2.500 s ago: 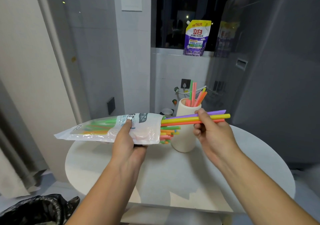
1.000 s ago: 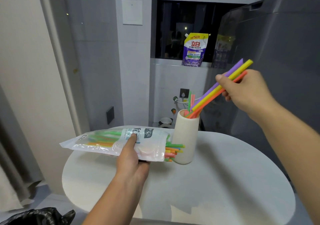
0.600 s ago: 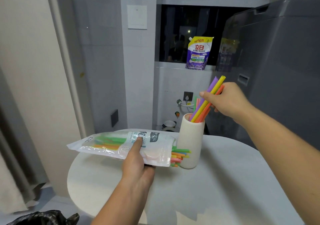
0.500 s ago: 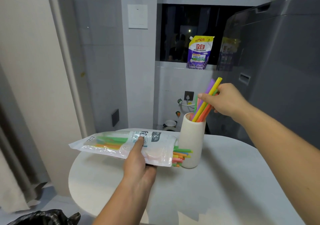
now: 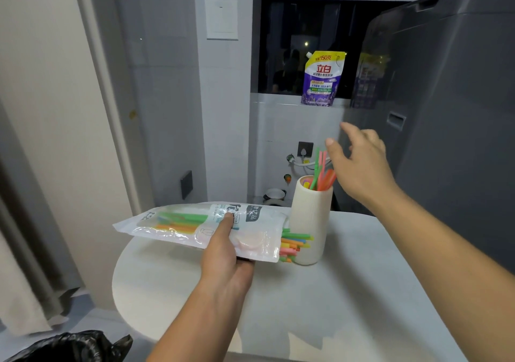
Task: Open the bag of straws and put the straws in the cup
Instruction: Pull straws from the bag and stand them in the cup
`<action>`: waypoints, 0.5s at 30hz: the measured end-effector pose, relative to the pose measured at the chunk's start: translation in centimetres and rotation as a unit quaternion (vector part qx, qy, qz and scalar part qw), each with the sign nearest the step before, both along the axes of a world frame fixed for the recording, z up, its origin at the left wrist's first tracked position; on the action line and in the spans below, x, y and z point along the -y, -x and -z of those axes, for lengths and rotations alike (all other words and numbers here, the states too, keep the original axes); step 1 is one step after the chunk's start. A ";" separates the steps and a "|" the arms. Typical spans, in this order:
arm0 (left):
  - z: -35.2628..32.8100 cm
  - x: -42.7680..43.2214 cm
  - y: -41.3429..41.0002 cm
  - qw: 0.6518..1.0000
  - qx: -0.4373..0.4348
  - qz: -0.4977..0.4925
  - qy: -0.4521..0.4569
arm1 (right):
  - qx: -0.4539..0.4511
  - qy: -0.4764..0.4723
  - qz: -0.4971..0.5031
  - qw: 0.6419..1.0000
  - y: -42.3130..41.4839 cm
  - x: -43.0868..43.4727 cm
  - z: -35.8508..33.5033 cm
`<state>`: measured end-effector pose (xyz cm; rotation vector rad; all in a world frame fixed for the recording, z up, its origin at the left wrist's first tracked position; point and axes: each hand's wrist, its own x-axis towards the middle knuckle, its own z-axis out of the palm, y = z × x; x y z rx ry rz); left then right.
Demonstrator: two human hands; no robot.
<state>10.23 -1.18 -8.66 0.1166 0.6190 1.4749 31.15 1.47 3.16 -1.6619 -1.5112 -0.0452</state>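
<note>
Bare left hand [image 5: 226, 254], bare right hand [image 5: 361, 165], bare forearms [image 5: 200, 320]

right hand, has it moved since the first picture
Yes, upward. The right hand was level with the middle of the cup, in front of it; now it is above and right of the rim, open and empty.

The right hand [image 5: 362, 164] has let go of its straws [image 5: 320, 173], now standing in the cup [image 5: 310, 222].
</note>
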 end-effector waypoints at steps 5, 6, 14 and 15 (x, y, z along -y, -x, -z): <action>-0.2 0.1 0.1 1.000 -0.012 -0.006 -0.008 | -0.061 -0.150 -0.011 0.987 2.4 3.9 2.9; -0.3 0.1 0.1 1.000 -0.016 -0.005 -0.013 | -0.093 -0.138 -0.018 0.986 3.1 4.7 4.0; -2.2 1.3 -0.4 0.985 -0.121 -0.093 -0.076 | -0.585 0.227 -0.049 0.777 7.6 7.5 10.1; -2.3 1.3 -0.4 0.982 -0.136 -0.103 -0.087 | -0.592 0.227 -0.052 0.771 7.8 7.8 10.5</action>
